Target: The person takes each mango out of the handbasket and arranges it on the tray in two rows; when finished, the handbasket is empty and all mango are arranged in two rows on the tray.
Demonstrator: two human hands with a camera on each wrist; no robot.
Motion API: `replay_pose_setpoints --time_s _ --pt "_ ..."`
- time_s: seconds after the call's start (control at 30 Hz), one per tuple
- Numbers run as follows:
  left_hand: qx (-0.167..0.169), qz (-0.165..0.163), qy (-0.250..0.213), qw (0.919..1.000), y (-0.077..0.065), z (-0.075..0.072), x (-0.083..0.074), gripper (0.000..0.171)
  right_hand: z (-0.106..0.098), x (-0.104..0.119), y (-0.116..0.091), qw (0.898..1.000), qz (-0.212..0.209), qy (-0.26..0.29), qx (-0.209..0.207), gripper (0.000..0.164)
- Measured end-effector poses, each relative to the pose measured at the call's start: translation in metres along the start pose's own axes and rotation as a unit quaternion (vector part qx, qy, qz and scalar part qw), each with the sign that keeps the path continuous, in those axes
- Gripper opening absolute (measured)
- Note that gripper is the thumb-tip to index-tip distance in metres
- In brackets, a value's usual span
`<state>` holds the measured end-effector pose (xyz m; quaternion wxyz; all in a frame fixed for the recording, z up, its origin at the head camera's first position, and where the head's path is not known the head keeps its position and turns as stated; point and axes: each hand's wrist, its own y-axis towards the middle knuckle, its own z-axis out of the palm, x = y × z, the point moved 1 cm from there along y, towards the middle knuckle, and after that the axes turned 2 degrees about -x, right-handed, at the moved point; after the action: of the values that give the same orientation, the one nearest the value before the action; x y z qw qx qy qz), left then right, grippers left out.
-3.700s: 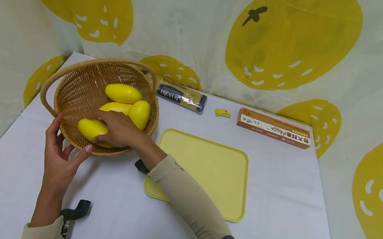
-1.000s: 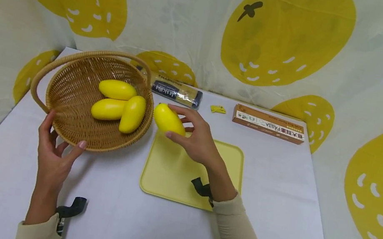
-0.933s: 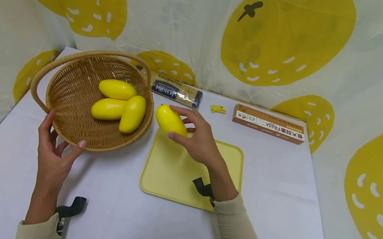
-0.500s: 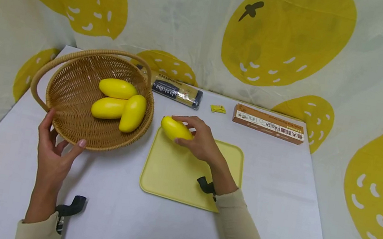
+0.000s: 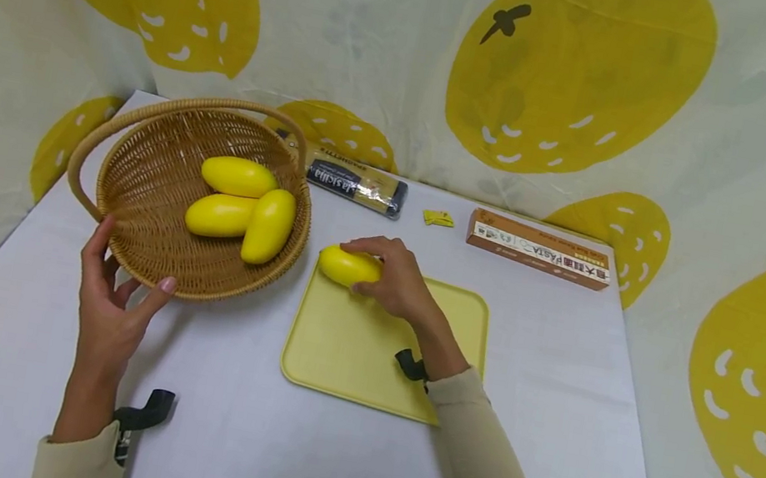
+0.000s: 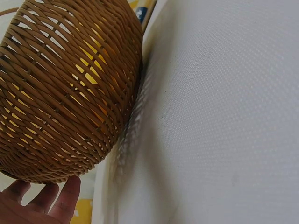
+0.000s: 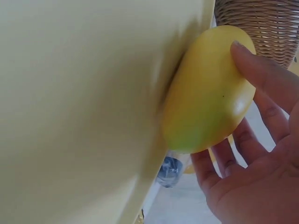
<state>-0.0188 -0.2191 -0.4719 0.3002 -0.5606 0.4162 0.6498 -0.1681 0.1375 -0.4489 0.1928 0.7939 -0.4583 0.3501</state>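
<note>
In the head view my left hand [image 5: 111, 316] holds the near-left rim of a wicker basket [image 5: 151, 192], which tilts toward me. Its fingers [image 6: 66, 198] show below the woven side in the left wrist view. Inside the basket lie three yellow mangoes [image 5: 239, 177]. Another mango [image 5: 348, 267] is at the far-left corner of a pale yellow tray [image 5: 356, 353], with my right hand [image 5: 406, 281] gripping it between thumb and fingers. From the right wrist, this mango [image 7: 208, 88] has a greenish end and looks to be at the tray surface.
Behind the basket and tray lies a spaghetti pack [image 5: 354, 183]. A small yellow packet [image 5: 438, 218] and a long pasta box [image 5: 541, 250] sit along the back edge of the white table [image 5: 553, 403]. A patterned curtain [image 5: 389, 20] hangs behind.
My right hand has lifted one mango out of the basket, carried it right and lowered it to the tray's far-left corner. My left hand keeps its hold on the basket.
</note>
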Motion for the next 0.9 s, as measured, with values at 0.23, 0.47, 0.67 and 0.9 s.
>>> replay_pose_setpoints --time_s 0.23,0.47,0.67,0.9 --pt "0.000 -0.001 0.005 1.0000 -0.0002 -0.0001 -0.0003 0.105 0.0032 -0.0027 0.0021 0.999 -0.029 -0.019 -0.012 0.064" --pt "0.002 -0.002 0.009 1.0000 -0.0004 0.0001 -0.0008 0.105 0.0044 -0.0066 -0.0010 0.998 -0.043 -0.034 -0.016 0.067" --pt "0.001 0.001 0.006 1.0000 0.0000 -0.0009 0.0001 0.105 0.0012 -0.0056 -0.0034 0.999 -0.035 -0.018 -0.025 0.068" --pt "0.000 -0.006 0.014 0.9999 0.0005 -0.0002 0.0007 0.105 -0.0010 -0.0037 -0.0040 0.998 -0.037 -0.002 -0.046 0.067"
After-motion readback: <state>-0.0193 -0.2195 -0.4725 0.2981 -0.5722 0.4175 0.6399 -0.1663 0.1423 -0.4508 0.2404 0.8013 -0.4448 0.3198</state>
